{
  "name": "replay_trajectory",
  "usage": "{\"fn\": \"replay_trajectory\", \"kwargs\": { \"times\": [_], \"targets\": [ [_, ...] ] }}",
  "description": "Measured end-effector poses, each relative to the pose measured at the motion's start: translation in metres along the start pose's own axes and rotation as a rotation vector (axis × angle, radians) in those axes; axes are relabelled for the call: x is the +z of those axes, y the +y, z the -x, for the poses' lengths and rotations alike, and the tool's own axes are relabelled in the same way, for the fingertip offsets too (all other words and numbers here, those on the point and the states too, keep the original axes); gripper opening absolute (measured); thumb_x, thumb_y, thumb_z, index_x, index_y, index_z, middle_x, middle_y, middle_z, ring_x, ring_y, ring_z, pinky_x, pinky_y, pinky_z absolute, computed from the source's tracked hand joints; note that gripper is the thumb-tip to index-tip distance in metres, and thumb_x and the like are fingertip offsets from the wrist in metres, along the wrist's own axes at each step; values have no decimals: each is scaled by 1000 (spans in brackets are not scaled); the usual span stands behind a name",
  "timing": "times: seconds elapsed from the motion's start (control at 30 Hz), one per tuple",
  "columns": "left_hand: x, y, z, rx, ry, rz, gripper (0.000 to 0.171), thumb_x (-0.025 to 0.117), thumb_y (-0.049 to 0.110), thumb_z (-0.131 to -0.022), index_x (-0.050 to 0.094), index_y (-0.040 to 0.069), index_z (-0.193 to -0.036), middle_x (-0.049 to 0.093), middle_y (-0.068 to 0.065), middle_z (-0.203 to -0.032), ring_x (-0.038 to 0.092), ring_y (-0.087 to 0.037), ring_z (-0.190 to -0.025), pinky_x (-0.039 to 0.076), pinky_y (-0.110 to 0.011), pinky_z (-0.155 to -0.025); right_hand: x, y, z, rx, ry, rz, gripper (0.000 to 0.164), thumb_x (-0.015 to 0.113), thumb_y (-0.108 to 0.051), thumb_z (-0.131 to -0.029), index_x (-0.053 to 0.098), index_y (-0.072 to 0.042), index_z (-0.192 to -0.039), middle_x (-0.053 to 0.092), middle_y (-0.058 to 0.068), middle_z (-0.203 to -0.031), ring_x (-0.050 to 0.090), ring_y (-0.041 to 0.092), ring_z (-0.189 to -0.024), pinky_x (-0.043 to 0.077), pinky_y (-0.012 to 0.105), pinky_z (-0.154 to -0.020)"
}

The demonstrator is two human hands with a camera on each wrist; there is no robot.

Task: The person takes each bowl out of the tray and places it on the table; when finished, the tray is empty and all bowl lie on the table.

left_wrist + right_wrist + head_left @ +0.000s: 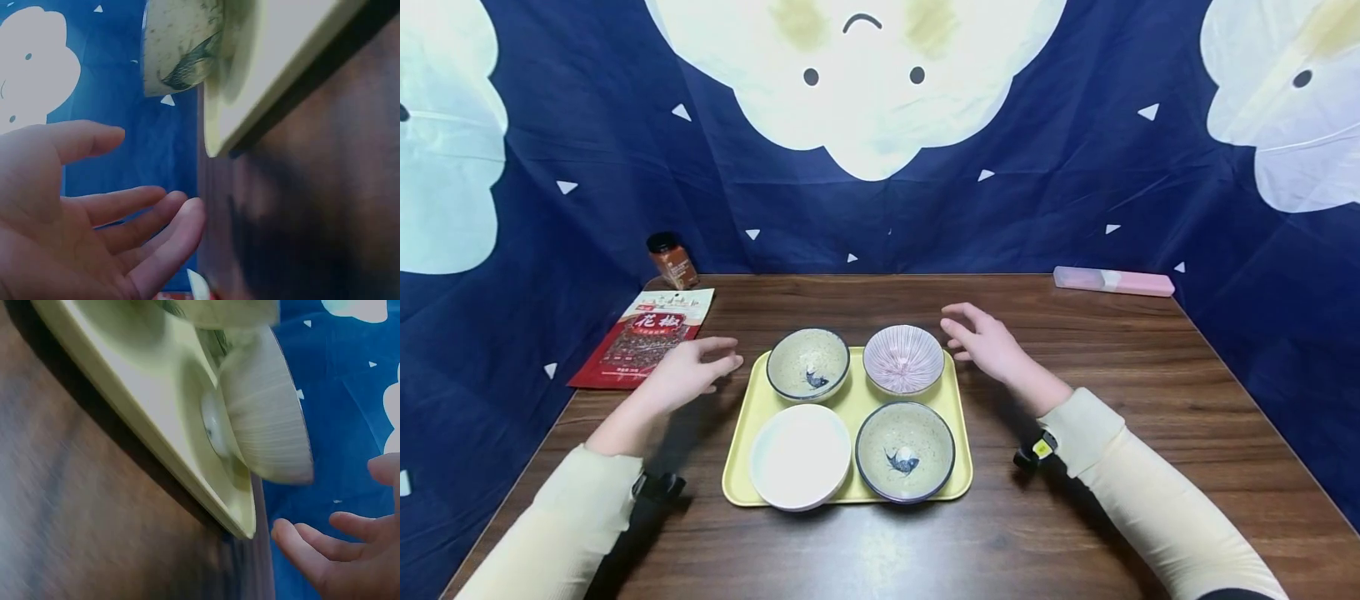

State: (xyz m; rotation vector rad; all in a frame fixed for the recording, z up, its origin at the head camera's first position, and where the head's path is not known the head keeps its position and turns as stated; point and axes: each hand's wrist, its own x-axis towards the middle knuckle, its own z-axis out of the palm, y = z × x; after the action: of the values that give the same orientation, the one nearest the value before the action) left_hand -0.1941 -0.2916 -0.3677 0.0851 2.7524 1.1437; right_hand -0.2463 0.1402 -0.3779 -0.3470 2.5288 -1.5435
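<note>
A yellow tray (859, 493) lies on the table with several bowls on it. At its back left is a speckled bowl with a fish (808, 364); at the back right, a purple-striped bowl (903, 359). The front holds a white bowl (801, 457) on the left and another fish bowl (906, 452) on the right. Left of the tray, my left hand (683, 372) is held with fingers apart and nothing in it. My right hand (990, 343) hovers beside the tray's back right corner, fingers loosely bent, the striped bowl (265, 412) nearest to it.
A red spice packet (647, 337) lies at the back left, partly behind my left hand. Behind it a brown jar with a black lid (672, 260) leans against the blue curtain (880, 225). A pink case (1113, 281) lies along the back right edge.
</note>
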Motion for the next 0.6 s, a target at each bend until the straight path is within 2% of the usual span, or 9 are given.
{"fn": "replay_trajectory", "kwargs": {
  "times": [0.07, 0.2, 0.33, 0.47, 0.6],
  "targets": [
    [6, -4, 5, -28, -33, 60, 57, 58, 23, -104, 43, -15, -144, 55, -36, -134, 63, -43, -112, 60, -47, -80, 5, 4, 2, 17, -30, -46, 48, 53, -24, -107, 46, 2, -147, 56, 28, -135, 67, 38, -105, 59, 46, -85],
    [15, -10, 13, -78, -104, 183, 60, 57, 22, -105, 36, -13, -149, 53, -34, -138, 62, -40, -114, 59, -46, -84, 12, 7, 7, 49, -82, -103, 51, 54, -22, -106, 43, 2, -150, 57, 28, -131, 66, 34, -101, 60, 44, -82],
    [21, -14, 20, -88, -161, 306, 62, 56, 19, -104, 31, -11, -153, 49, -33, -141, 63, -33, -115, 58, -46, -86, 18, 8, 12, 80, -135, -182, 54, 53, -16, -105, 36, 1, -154, 52, 28, -135, 63, 33, -105, 59, 46, -85],
    [27, -18, 26, -83, -188, 408, 65, 57, 13, -100, 29, -8, -155, 43, -32, -145, 62, -30, -114, 58, -46, -86, 23, 9, 15, 110, -180, -285, 56, 52, -8, -103, 33, 2, -155, 51, 27, -129, 63, 29, -103, 58, 49, -86],
    [33, -22, 30, -94, -178, 423, 69, 61, 9, -98, 28, -5, -156, 39, -31, -146, 61, -29, -112, 59, -45, -84, 28, 10, 17, 149, -202, -390, 57, 50, -1, -101, 32, 2, -155, 53, 25, -123, 63, 23, -95, 58, 46, -86]
  ]
}}
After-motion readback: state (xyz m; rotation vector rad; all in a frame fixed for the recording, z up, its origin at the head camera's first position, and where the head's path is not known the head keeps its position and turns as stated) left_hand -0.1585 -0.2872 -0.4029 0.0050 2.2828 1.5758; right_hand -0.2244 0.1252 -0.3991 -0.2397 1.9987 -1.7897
